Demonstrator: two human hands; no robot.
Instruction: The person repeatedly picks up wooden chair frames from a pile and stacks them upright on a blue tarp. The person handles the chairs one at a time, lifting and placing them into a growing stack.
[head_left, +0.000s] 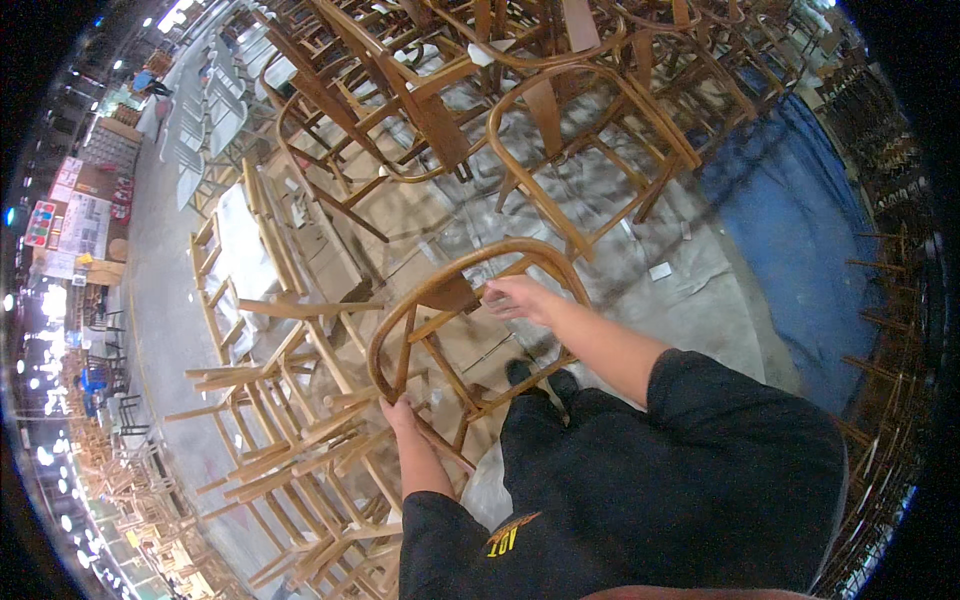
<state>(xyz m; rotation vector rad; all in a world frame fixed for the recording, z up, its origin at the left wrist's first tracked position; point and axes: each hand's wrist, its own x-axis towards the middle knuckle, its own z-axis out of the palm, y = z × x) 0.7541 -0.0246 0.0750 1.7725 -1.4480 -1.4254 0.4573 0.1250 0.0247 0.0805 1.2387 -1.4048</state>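
Note:
A brown wooden chair frame with a curved top rail (425, 277) stands tilted in front of me, over my dark shoes. My left hand (398, 412) is closed round the lower left end of its curved rail. My right hand (516, 299) is over the inside of the curve, beside the brown back panel (450, 297). Its fingers are loosely stretched toward the left, slightly blurred, and I see nothing in them. Whether it touches the chair I cannot tell.
Brown chairs (545, 110) stand crowded ahead. Pale unfinished chair frames (290, 440) are stacked at the left, close to my left arm. Grey sheeting (690, 290) and cardboard (400, 210) cover the floor, with a blue sheet (800, 220) at the right. Grey chairs (215, 120) line the far left.

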